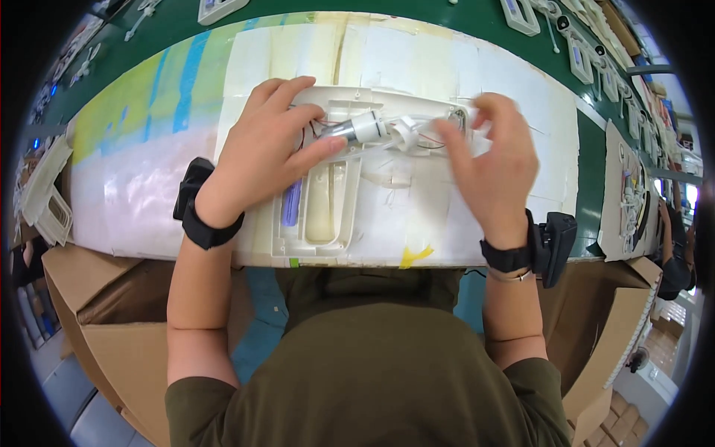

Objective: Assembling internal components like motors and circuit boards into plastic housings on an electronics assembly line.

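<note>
A white plastic housing half [346,201], angled with a wide and a narrow arm, lies on the covered table. In it sit a small silver-and-white motor [357,128], clear tubing, thin red and dark wires, and a purple cylindrical battery [291,204]. My left hand [272,141] is over the housing's corner, thumb and forefinger closed about the motor's silver end; its other fingers reach past the top edge. My right hand [497,164], slightly blurred, hovers at the narrow end near a metal part [457,118], thumb and fingers apart, apparently empty.
White paper and tape [417,255] cover the table. Open cardboard boxes stand at the left [126,335] and right [596,335]. Beyond the table, a green surface [417,7] carries more white assemblies [521,16]. White housings [46,190] are stacked at the left edge.
</note>
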The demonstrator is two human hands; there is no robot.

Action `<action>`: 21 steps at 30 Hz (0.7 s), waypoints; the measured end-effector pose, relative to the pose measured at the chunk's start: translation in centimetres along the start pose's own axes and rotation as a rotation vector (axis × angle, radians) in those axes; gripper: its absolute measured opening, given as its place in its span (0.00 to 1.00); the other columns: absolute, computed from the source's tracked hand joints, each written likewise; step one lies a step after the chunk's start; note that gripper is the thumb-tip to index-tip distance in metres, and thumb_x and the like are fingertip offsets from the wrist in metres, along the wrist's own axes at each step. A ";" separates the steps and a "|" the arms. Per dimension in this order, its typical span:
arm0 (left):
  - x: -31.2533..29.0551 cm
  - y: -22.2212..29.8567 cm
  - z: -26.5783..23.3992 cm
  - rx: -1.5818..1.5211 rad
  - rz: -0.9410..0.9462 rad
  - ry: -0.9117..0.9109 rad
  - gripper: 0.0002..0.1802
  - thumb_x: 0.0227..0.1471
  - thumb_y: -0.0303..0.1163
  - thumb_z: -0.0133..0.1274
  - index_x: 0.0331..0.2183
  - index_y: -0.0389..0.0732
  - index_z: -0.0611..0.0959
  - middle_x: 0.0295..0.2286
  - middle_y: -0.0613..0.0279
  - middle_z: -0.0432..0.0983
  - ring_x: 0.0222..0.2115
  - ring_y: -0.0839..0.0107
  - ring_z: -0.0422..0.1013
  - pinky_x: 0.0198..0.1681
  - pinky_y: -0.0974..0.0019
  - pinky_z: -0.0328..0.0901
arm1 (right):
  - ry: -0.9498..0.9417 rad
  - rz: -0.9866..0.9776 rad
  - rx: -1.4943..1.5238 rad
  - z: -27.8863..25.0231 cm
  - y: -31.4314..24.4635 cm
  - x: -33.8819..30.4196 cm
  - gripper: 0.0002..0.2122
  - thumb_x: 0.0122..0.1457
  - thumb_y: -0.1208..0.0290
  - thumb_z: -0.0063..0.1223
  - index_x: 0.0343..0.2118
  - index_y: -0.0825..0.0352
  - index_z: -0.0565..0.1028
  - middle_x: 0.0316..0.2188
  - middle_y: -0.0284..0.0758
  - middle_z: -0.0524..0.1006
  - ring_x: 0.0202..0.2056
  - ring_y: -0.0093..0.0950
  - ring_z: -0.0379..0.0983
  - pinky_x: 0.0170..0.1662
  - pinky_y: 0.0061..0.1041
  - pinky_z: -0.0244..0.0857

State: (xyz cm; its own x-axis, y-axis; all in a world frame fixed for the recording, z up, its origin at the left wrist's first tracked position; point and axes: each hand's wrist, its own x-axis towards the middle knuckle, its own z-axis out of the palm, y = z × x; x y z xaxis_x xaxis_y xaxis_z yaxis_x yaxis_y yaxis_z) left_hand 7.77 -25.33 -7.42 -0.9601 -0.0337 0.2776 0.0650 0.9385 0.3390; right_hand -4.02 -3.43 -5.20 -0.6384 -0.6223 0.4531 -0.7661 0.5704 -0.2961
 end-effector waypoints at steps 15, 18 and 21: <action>5.4 5.4 2.5 0.188 0.296 0.063 0.09 0.48 0.33 0.53 0.32 0.39 0.81 0.43 0.53 0.72 0.43 0.55 0.68 0.47 0.57 0.61 | -0.264 -0.039 0.449 -1.1 3.7 2.3 0.08 0.55 0.75 0.49 0.37 0.70 0.74 0.28 0.44 0.76 0.30 0.41 0.74 0.35 0.28 0.67; 6.3 4.5 4.4 0.031 0.217 -0.023 0.10 0.49 0.33 0.51 0.29 0.35 0.81 0.45 0.52 0.70 0.42 0.52 0.68 0.46 0.57 0.62 | -0.295 -0.070 0.396 -0.8 3.5 2.1 0.08 0.54 0.77 0.49 0.36 0.69 0.74 0.28 0.44 0.76 0.30 0.43 0.73 0.34 0.29 0.67; 6.3 3.8 4.2 -0.043 0.236 -0.070 0.11 0.50 0.31 0.51 0.27 0.31 0.79 0.46 0.49 0.69 0.40 0.50 0.68 0.46 0.57 0.62 | -0.261 -0.159 0.364 -0.9 4.2 2.1 0.09 0.51 0.80 0.50 0.36 0.69 0.74 0.29 0.43 0.76 0.30 0.42 0.73 0.34 0.29 0.67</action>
State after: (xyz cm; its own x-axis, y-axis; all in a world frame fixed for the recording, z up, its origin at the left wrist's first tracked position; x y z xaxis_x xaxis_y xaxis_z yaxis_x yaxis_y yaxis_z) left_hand 0.80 -20.55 -8.20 -0.9332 0.2100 0.2915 0.3000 0.9019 0.3108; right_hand -8.52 -1.87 -4.76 -0.4725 -0.8272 0.3043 -0.8025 0.2610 -0.5366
